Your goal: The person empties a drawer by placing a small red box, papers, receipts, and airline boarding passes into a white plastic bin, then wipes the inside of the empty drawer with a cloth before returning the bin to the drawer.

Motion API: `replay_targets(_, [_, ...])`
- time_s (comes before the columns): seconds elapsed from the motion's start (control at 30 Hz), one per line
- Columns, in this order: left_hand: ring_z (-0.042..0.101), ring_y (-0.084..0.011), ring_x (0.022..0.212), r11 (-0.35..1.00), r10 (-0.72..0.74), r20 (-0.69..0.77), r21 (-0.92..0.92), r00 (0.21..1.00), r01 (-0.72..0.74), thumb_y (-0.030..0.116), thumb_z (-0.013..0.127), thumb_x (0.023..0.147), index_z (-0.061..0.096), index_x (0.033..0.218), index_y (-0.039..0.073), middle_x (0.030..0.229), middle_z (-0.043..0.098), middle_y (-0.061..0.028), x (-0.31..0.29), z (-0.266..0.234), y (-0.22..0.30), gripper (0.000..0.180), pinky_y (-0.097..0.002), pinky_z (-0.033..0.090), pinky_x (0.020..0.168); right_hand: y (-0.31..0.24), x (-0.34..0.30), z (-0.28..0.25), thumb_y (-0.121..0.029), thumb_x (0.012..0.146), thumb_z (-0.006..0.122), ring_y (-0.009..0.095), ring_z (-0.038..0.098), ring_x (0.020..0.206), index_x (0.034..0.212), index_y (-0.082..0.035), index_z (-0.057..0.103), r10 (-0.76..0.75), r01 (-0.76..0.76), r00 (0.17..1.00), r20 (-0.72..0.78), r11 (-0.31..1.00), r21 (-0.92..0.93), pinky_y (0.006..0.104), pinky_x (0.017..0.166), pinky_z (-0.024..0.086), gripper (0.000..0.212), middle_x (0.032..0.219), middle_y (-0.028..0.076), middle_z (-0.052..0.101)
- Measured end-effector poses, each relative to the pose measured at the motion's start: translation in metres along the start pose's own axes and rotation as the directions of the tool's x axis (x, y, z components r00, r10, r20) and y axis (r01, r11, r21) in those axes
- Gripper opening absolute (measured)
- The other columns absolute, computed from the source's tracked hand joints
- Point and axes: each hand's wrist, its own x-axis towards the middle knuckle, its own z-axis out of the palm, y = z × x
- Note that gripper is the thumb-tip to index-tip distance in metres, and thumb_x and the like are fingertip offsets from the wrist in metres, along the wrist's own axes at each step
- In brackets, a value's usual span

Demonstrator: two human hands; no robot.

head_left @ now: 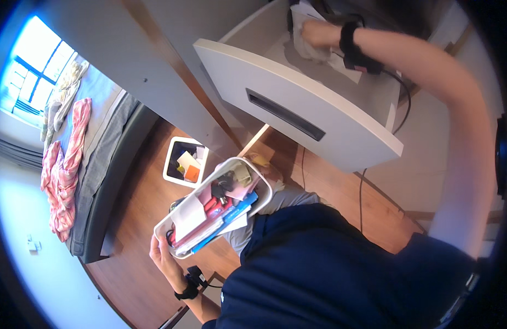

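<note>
My left hand (163, 255) grips the near left end of a long white plastic basket (267, 193), its fingers round the rim. Inside the basket lie papers, a blue folder-like strip (231, 216), red items (216, 208), a dark small object (222, 186) and a beige one (242, 175). Over at the upper right, my right hand (319, 34) reaches into a pulled-out white drawer (297, 93). It is closed on a pale, soft-looking pouch (307, 49), and its fingertips are partly hidden. More white paper-like items lie around that hand.
On the wooden floor stands a white bin (166, 167) with papers and an orange item in it. A bed (108, 126) with a pink-and-white cloth (67, 170) is at the left. A tall grey panel (149, 77) stands beside the drawer. A dark cable (362, 203) hangs below it.
</note>
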Motion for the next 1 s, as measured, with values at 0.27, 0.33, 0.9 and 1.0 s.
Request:
replay_targets(0.27, [0.062,-0.0136,0.09,0.993,-0.06,-0.065,-0.103,0.996,0.053,0.016,0.051,0.097,0.059,0.114,-0.007,0.1,0.066,-0.01,-0.007,-0.003,-0.028,0.03,-0.0261,0.048,0.082,-0.068,0.073,-0.021,-0.027,0.084,0.058,0.039,0.054,0.111,0.105,0.003,0.065,0.469,-0.709,0.7,0.538,0.542,0.451,0.0466,0.096,0.041,0.037,0.12,0.023,0.057])
replay_targets(0.33, [0.063,-0.0146,0.091,0.99,-0.054,-0.073,-0.133,0.996,0.044,0.016,0.053,0.096,0.057,0.117,-0.007,0.102,0.066,-0.0113,-0.007,-0.003,-0.028,0.031,-0.0264,0.049,0.084,-0.077,0.072,-0.045,-0.027,0.086,0.057,0.041,0.053,0.112,0.106,0.003,0.065,0.46,-0.682,0.731,0.504,0.478,0.553,0.0495,0.096,0.04,0.037,0.123,0.025,0.055])
replay_targets(0.9, [0.06,-0.0096,0.083,0.99,-0.029,-0.123,-0.143,0.992,0.012,0.017,0.053,0.097,0.058,0.113,-0.007,0.095,0.065,-0.0072,-0.009,0.009,-0.011,0.029,-0.0228,0.047,0.075,-0.063,0.054,-0.091,-0.022,0.091,0.057,0.027,0.056,0.105,0.115,0.005,0.059,-0.084,-0.029,0.996,0.038,0.101,0.994,0.0379,0.09,0.045,0.036,0.122,0.024,0.057])
replay_targets(1.0, [0.061,-0.0104,0.084,0.99,-0.035,-0.131,-0.143,0.991,0.016,0.017,0.053,0.096,0.058,0.114,-0.007,0.096,0.066,-0.0079,-0.009,0.009,-0.011,0.03,-0.0231,0.047,0.076,-0.068,0.03,-0.09,-0.019,0.092,0.057,0.022,0.056,0.101,0.118,0.006,0.056,-0.192,-0.141,0.968,0.161,0.113,0.984,0.0319,0.087,0.047,0.036,0.12,0.023,0.059])
